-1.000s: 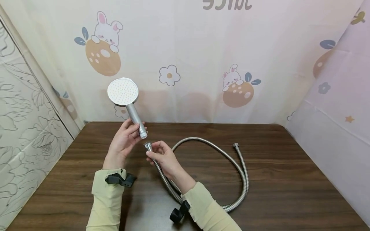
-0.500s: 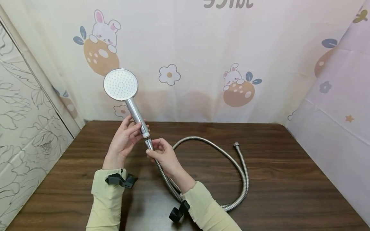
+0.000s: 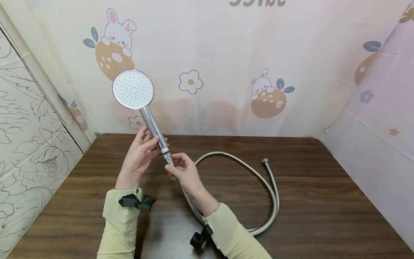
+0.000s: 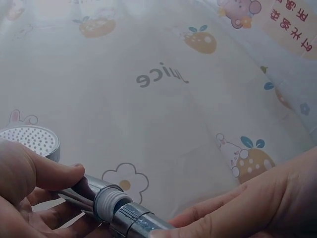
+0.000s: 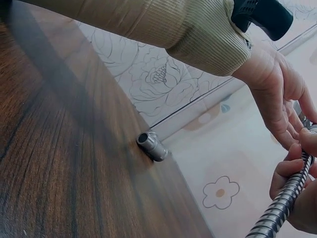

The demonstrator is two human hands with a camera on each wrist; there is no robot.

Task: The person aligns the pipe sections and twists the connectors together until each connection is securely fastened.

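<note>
My left hand (image 3: 137,160) grips the silver handle of a shower head (image 3: 133,89), its round white spray face turned toward me. The handle slants down to the right. My right hand (image 3: 187,174) pinches the conical metal end of a ribbed shower hose (image 3: 275,205). In the left wrist view, the white threaded end (image 4: 106,203) of the handle meets the hose's chrome nut (image 4: 130,218), with several threads still showing. The hose runs down under my right forearm and loops across the table.
The brown wooden table (image 3: 323,201) is backed by a printed curtain (image 3: 220,54). On the right lies the hose's other end (image 3: 265,160). A small metal fitting (image 5: 152,146) stands near the table edge in the right wrist view. Black camera mounts (image 3: 137,202) sit on both sleeves.
The shower head has tilted up, its face turning more toward me. The handle's end and the hose nut, apart a second ago, now meet. My right hand has moved slightly up.
</note>
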